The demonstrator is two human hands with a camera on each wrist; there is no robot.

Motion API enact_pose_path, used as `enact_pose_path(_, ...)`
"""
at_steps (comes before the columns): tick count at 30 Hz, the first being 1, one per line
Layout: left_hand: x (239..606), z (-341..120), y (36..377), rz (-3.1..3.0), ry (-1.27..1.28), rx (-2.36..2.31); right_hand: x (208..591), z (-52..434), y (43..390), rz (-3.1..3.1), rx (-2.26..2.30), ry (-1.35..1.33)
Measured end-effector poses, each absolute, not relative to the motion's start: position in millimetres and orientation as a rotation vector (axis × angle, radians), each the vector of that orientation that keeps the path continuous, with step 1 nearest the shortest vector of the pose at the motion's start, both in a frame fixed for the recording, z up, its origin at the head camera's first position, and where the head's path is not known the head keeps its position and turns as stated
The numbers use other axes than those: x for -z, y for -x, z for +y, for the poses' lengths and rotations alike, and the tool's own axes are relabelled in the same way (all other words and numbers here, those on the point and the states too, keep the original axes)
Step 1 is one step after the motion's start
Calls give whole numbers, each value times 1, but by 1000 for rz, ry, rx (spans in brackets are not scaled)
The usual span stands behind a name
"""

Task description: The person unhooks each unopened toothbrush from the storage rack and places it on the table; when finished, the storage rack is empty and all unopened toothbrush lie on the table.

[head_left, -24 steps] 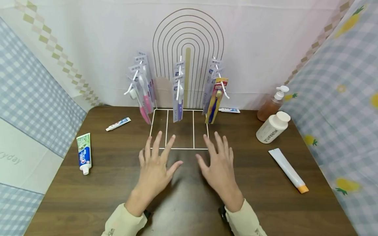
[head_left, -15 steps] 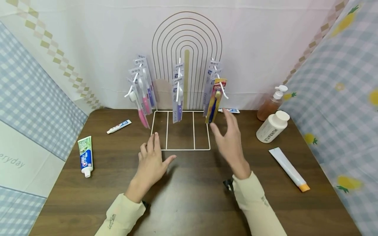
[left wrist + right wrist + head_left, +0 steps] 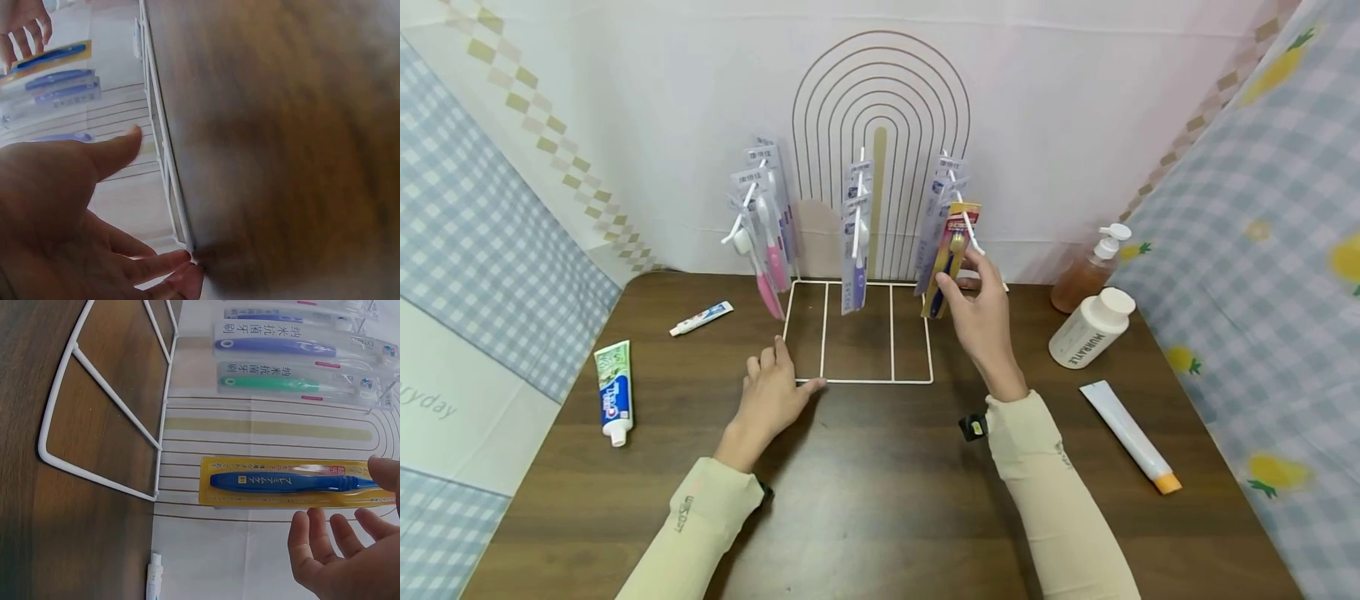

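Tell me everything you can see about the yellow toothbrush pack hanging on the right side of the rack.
The yellow toothbrush pack is a flat yellow card with red print, holding a blue-handled brush under clear plastic. It hangs front-most on the white wire rack's right hook, tilted, its lower end above the rack's base. The right hand reaches up beside it, thumb at its edge; a grip cannot be confirmed. Paler packs hang behind it.

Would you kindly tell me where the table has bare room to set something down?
The dark wooden table is bare in front, between the sleeves. Another patch lies between the green-and-blue toothpaste tube and left hand. Crowded: white wire rack, right hand, white bottle.
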State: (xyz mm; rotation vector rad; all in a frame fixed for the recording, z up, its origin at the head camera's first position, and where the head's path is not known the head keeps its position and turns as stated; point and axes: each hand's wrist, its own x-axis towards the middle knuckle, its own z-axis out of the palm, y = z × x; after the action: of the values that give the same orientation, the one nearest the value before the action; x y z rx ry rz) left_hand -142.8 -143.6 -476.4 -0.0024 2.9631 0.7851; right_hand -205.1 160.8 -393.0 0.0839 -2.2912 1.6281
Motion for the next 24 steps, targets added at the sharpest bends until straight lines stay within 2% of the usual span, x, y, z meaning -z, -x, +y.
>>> enact_pose_path(16, 492, -149, 160, 2921, 22, -832, 394, 158, 207, -2154, -1642, -53)
enact_pose_path(24, 480, -149, 159, 2889, 49, -832, 392, 163, 203, -2113, -1670, -48)
